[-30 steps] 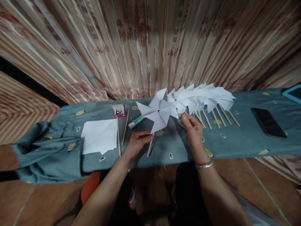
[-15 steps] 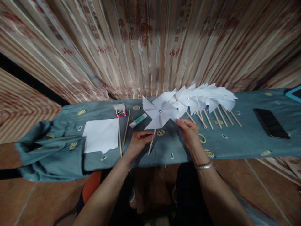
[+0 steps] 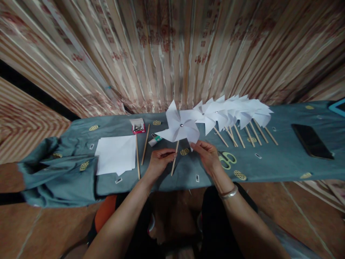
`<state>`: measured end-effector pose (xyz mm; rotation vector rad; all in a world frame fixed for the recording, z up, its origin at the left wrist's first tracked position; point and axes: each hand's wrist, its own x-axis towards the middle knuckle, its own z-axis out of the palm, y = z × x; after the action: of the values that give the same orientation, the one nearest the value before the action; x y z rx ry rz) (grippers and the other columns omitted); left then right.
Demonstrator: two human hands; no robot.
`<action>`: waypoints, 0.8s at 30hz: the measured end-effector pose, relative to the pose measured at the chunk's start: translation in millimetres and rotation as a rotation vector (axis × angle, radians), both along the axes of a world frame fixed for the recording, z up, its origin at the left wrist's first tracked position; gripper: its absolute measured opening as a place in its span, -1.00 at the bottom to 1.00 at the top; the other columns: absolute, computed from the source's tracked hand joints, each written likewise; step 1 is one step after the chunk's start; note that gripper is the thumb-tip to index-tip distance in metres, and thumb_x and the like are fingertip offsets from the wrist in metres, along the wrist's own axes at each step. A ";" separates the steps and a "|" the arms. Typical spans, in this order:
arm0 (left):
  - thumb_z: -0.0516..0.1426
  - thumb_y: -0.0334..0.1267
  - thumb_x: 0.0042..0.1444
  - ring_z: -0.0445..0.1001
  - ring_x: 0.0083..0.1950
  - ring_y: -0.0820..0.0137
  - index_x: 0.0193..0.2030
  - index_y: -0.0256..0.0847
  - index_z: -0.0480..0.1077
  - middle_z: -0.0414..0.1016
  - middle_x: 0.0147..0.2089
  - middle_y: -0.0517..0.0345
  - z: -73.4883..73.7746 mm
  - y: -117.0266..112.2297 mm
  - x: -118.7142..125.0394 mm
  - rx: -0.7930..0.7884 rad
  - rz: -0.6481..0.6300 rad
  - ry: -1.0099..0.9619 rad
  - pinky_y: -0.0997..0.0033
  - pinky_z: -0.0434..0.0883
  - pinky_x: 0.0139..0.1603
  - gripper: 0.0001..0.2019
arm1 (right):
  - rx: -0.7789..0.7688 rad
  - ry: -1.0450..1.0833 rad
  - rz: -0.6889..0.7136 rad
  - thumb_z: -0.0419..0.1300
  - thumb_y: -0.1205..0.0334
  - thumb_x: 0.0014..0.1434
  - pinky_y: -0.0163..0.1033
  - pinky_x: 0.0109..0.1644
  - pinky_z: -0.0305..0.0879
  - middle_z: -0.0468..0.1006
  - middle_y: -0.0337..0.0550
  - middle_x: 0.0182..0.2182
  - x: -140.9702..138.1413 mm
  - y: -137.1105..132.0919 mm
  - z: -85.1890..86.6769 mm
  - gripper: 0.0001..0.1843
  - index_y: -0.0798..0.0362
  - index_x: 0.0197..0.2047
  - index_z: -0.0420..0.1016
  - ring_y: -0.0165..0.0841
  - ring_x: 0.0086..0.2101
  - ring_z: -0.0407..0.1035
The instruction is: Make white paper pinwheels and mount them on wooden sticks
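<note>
A white paper pinwheel (image 3: 179,126) with a metal pin at its centre stands upright on a wooden stick. Closed round that stick is my left hand (image 3: 159,162). The fingertips of my right hand (image 3: 207,155) are pinched at the tip of the pinwheel's lower right blade. Beyond it to the right, several finished-looking pinwheels (image 3: 237,111) lie overlapping in a row, their sticks pointing toward me. Green-handled scissors (image 3: 228,160) lie just right of my right hand, their blades partly hidden. A glue stick (image 3: 155,140) is partly covered by the pinwheel.
On the cloth-covered table (image 3: 172,181), a stack of white paper (image 3: 115,154) lies left. Two loose wooden sticks (image 3: 145,144) and a small red box of pins (image 3: 138,127) are beside it. A black phone (image 3: 312,141) rests at right. A patterned curtain (image 3: 172,54) hangs behind.
The pinwheel's blades have turned clockwise. My right hand has moved down and left with a blade tip, uncovering more of the scissors. My left hand stays on the stick.
</note>
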<state>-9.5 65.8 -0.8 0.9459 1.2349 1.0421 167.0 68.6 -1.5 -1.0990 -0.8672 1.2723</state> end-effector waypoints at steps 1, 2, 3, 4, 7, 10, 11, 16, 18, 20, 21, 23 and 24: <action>0.38 -0.20 -0.33 0.38 -0.50 0.47 -0.42 -0.24 0.62 0.54 -0.54 0.16 -0.2 0.0 0.2 -0.002 0.000 0.000 0.46 0.34 -0.41 -0.75 | -0.006 0.007 0.008 0.47 -0.04 -0.23 -0.23 -0.28 0.21 0.37 -0.34 -0.65 -1.7 -0.4 -0.5 -0.61 -0.02 -0.70 0.41 -0.39 -0.47 0.26; 0.39 -0.20 -0.33 0.38 -0.50 0.47 -0.42 -0.24 0.62 0.53 -0.55 0.17 -0.3 0.0 0.4 -0.003 0.001 -0.002 0.46 0.33 -0.41 -0.75 | -0.013 0.015 0.016 0.48 -0.03 -0.23 -0.23 -0.29 0.21 0.38 -0.34 -0.65 -3.2 -0.7 -1.2 -0.62 -0.02 -0.70 0.42 -0.40 -0.48 0.25; 0.39 -0.20 -0.33 0.37 -0.51 0.48 -0.43 -0.24 0.62 0.53 -0.55 0.17 -0.2 0.0 0.7 -0.004 0.002 -0.005 0.46 0.33 -0.41 -0.75 | -0.018 0.024 0.022 0.48 -0.01 -0.24 -0.24 -0.30 0.21 0.40 -0.34 -0.65 -4.6 -1.0 -2.0 -0.63 -0.02 -0.70 0.43 -0.41 -0.49 0.25; 0.39 -0.20 -0.33 0.37 -0.51 0.48 -0.43 -0.24 0.62 0.53 -0.55 0.18 -0.2 0.0 0.9 -0.003 0.003 -0.007 0.46 0.33 -0.42 -0.75 | -0.021 0.033 0.025 0.48 0.00 -0.24 -0.24 -0.30 0.21 0.42 -0.33 -0.64 -5.8 -1.3 -2.8 -0.65 -0.02 -0.69 0.45 -0.41 -0.50 0.25; 0.39 -0.20 -0.34 0.36 -0.51 0.48 -0.43 -0.24 0.62 0.52 -0.56 0.18 0.0 -0.4 1.1 0.002 0.004 -0.006 0.47 0.32 -0.42 -0.75 | -0.018 0.055 0.031 0.49 0.03 -0.23 -0.25 -0.31 0.23 0.48 -0.32 -0.61 -8.8 -2.1 -4.9 -0.70 -0.02 -0.66 0.50 -0.42 -0.49 0.28; 0.39 -0.20 -0.33 0.36 -0.51 0.47 -0.43 -0.23 0.62 0.52 -0.56 0.19 0.1 -1.0 1.6 0.004 -0.005 0.001 0.46 0.31 -0.42 -0.75 | -0.017 0.063 0.043 0.49 0.04 -0.23 -0.25 -0.31 0.26 0.51 -0.31 -0.60 -12.3 -3.2 -5.1 -0.71 -0.01 -0.65 0.52 -0.43 -0.49 0.30; 0.39 -0.20 -0.33 0.37 -0.50 0.47 -0.43 -0.23 0.62 0.52 -0.55 0.18 0.2 -1.2 1.9 0.005 -0.008 0.001 0.46 0.32 -0.42 -0.75 | -0.019 0.061 0.049 0.49 0.04 -0.22 -0.25 -0.31 0.27 0.51 -0.31 -0.61 -13.9 -3.7 -4.5 -0.72 -0.01 -0.65 0.53 -0.43 -0.50 0.30; 0.38 -0.20 -0.33 0.35 -0.50 0.47 -0.45 -0.23 0.61 0.52 -0.55 0.19 1.7 -1.8 4.3 0.022 -0.022 -0.005 0.44 0.33 -0.38 -0.77 | -0.038 0.036 0.082 0.49 -0.01 -0.25 -0.20 -0.29 0.32 0.58 -0.28 -0.55 -21.6 -5.3 -1.2 -0.71 -0.01 -0.57 0.60 -0.40 -0.49 0.36; 0.38 -0.19 -0.33 0.34 -0.51 0.48 -0.45 -0.24 0.61 0.51 -0.56 0.20 1.9 -1.9 4.6 0.018 -0.023 -0.007 0.45 0.32 -0.39 -0.76 | -0.043 0.017 0.081 0.48 -0.04 -0.26 -0.18 -0.29 0.33 0.58 -0.27 -0.54 -22.0 -5.1 -1.5 -0.68 0.01 -0.56 0.59 -0.39 -0.48 0.35; 0.38 -0.19 -0.33 0.34 -0.51 0.49 -0.44 -0.25 0.61 0.50 -0.57 0.20 1.7 -1.9 4.1 0.010 -0.025 -0.008 0.46 0.31 -0.40 -0.75 | -0.037 0.001 0.074 0.47 -0.05 -0.24 -0.18 -0.29 0.31 0.54 -0.27 -0.57 -20.1 -4.3 -2.9 -0.66 0.03 -0.59 0.55 -0.39 -0.49 0.32; 0.38 -0.19 -0.33 0.34 -0.51 0.49 -0.44 -0.25 0.61 0.49 -0.57 0.21 1.5 -1.8 3.8 0.005 -0.024 -0.010 0.46 0.30 -0.41 -0.75 | -0.031 -0.003 0.069 0.46 -0.06 -0.22 -0.19 -0.29 0.30 0.51 -0.28 -0.59 -18.6 -3.8 -3.7 -0.65 0.04 -0.61 0.53 -0.40 -0.49 0.30; 0.39 -0.20 -0.34 0.35 -0.51 0.49 -0.44 -0.25 0.61 0.50 -0.57 0.20 1.2 -1.8 3.2 -0.004 -0.015 -0.022 0.48 0.29 -0.42 -0.74 | -0.021 -0.004 0.051 0.44 -0.06 -0.16 -0.20 -0.29 0.27 0.45 -0.30 -0.62 -15.7 -2.8 -5.3 -0.63 0.03 -0.64 0.48 -0.42 -0.50 0.26; 0.39 -0.20 -0.34 0.35 -0.50 0.49 -0.44 -0.25 0.61 0.50 -0.56 0.20 1.0 -1.8 3.1 -0.007 -0.012 -0.028 0.48 0.29 -0.42 -0.74 | -0.020 -0.004 0.038 0.43 -0.06 -0.15 -0.21 -0.30 0.26 0.43 -0.31 -0.63 -14.8 -2.5 -5.9 -0.63 0.03 -0.65 0.47 -0.42 -0.51 0.25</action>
<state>-6.4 64.0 0.2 0.9287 1.2078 1.0379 152.2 66.1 -7.4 -1.1057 -0.8840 1.3132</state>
